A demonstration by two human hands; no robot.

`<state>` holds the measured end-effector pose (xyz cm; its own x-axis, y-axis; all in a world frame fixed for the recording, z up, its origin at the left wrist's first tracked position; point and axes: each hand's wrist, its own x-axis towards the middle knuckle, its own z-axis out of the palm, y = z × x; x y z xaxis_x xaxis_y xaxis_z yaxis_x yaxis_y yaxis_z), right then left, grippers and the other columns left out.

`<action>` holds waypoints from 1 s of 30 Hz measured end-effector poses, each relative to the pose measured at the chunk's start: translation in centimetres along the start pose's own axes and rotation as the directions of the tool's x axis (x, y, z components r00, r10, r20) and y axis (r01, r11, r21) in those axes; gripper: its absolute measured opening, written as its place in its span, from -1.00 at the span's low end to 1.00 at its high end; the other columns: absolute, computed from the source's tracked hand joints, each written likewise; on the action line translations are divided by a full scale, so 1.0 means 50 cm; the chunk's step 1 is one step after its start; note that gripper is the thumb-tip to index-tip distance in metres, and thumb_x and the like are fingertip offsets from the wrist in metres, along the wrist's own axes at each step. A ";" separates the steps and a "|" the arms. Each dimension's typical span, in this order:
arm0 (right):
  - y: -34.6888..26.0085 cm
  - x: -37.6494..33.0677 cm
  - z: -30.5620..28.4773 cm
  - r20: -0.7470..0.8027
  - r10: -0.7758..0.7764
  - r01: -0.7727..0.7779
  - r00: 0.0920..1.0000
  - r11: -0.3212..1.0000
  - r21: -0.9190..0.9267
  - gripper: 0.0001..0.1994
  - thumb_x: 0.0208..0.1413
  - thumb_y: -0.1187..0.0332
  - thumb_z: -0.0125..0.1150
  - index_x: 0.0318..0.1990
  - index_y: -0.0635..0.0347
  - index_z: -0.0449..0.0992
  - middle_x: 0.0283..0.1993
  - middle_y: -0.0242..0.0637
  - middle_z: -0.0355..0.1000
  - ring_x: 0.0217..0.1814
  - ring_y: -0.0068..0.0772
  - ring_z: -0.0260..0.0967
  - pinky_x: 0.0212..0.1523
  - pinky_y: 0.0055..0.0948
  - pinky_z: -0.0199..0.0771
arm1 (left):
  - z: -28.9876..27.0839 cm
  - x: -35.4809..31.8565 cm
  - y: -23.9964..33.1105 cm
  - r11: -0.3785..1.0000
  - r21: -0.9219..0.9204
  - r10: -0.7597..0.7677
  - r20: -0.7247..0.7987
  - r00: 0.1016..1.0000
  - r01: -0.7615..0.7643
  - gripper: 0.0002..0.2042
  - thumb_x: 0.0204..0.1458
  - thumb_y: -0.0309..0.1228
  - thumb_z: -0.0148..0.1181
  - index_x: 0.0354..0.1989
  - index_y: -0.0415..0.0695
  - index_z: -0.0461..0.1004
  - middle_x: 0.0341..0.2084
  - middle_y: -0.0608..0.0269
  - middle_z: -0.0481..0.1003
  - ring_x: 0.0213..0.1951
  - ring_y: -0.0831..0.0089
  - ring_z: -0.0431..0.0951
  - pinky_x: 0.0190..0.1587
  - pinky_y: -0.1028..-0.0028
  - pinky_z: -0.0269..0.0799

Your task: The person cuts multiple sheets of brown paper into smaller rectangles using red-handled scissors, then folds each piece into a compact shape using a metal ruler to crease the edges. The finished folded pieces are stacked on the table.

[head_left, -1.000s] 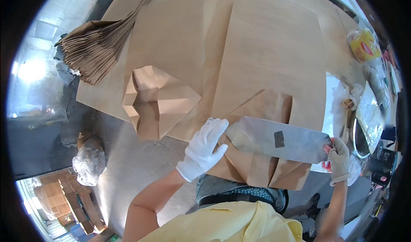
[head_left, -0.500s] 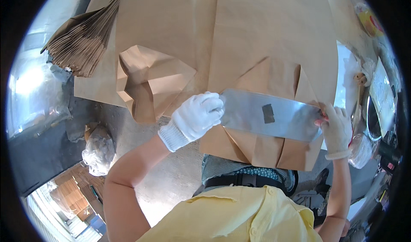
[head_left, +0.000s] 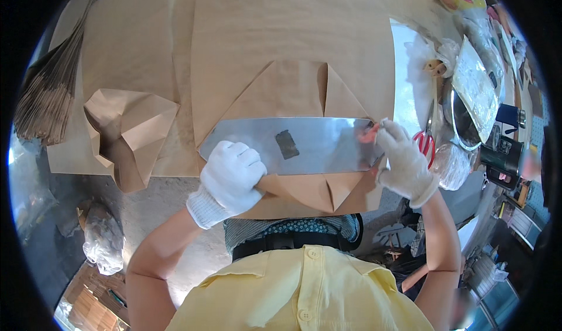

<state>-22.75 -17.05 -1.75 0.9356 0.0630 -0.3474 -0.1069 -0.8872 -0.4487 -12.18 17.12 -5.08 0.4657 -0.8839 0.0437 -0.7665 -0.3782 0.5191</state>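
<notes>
A brown kraft paper piece with creased, pointed folds lies on larger brown paper in front of me. Across it rests a long, shiny metal plate with a dark patch on its face. My left hand, in a white knitted glove, is closed at the plate's left end, fingers curled on the paper's near flap. At the other end my right hand, also gloved, grips the plate; a reddish bit shows by its fingers. Some fingertips are hidden. A partly opened, folded paper bag lies to the left.
A fanned stack of brown paper hangs at the far left. On the right are red-handled scissors, a clear plastic bundle, a round metal-rimmed container and a dark green mug. A plastic-wrapped bundle sits lower left.
The view has swung right, so things appear farther left. My left hand has come nearer, down to the near flap, which is now partly raised. My right hand stays by the plate's right end.
</notes>
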 end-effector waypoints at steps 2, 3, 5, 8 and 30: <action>-0.025 -0.018 0.004 -0.055 -0.100 0.095 0.993 0.991 -0.092 -0.37 -0.33 0.37 0.70 0.02 0.01 0.54 0.17 -0.21 0.42 0.23 0.05 0.42 0.21 -0.15 0.54 | 0.020 -0.013 -0.005 0.996 -0.075 -0.060 -0.118 0.991 0.052 -0.79 -0.41 -0.39 0.41 -0.56 -0.02 0.48 -0.49 0.32 0.46 -0.32 0.21 0.48 -0.21 0.23 0.36; -0.023 -0.018 0.018 -0.090 -0.109 0.094 0.990 0.984 -0.153 -0.35 -0.37 0.32 0.71 0.01 -0.01 0.55 0.15 -0.26 0.42 0.25 -0.04 0.40 0.19 -0.15 0.54 | 0.027 -0.019 -0.006 0.991 -0.114 -0.094 -0.173 0.980 0.075 -0.78 -0.42 -0.40 0.42 -0.58 -0.03 0.47 -0.50 0.32 0.46 -0.32 0.20 0.48 -0.20 0.22 0.35; -0.021 -0.012 0.032 -0.110 -0.090 0.068 0.990 0.979 -0.194 -0.34 -0.40 0.31 0.71 0.01 -0.01 0.55 0.15 -0.27 0.42 0.25 -0.07 0.40 0.14 -0.14 0.56 | 0.035 -0.016 0.016 0.968 -0.116 -0.238 -0.155 0.959 0.221 -0.77 -0.37 -0.44 0.45 -0.52 -0.04 0.50 -0.45 0.30 0.47 -0.28 0.17 0.49 -0.17 0.20 0.37; -0.026 0.011 0.039 -0.051 0.013 -0.022 0.999 0.983 -0.185 -0.31 -0.44 0.30 0.72 0.01 0.01 0.54 0.15 -0.27 0.41 0.28 -0.07 0.38 0.20 -0.10 0.48 | 0.032 -0.005 0.035 0.923 -0.054 -0.385 -0.065 0.921 0.382 -0.67 -0.28 -0.39 0.51 -0.29 -0.03 0.55 -0.33 0.23 0.49 -0.19 0.13 0.50 -0.07 0.17 0.39; -0.013 0.007 0.111 -0.293 -0.033 -0.045 0.956 0.965 -0.258 -0.21 -0.26 0.24 0.61 0.30 -0.31 0.56 0.55 -0.36 0.26 0.65 0.04 0.01 0.64 0.11 -0.07 | 0.039 0.077 0.006 0.888 -0.265 -0.435 -0.223 0.872 0.375 -0.57 -0.34 -0.76 0.37 -0.29 0.05 0.76 -0.20 0.27 0.48 -0.11 0.17 0.46 -0.03 0.29 0.43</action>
<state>-24.21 -13.89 -6.17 0.9961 -0.0443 -0.0759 -0.0591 -0.9769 -0.2052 -11.45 13.07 -6.42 0.8382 -0.5454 0.0028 -0.3893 -0.5947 0.7034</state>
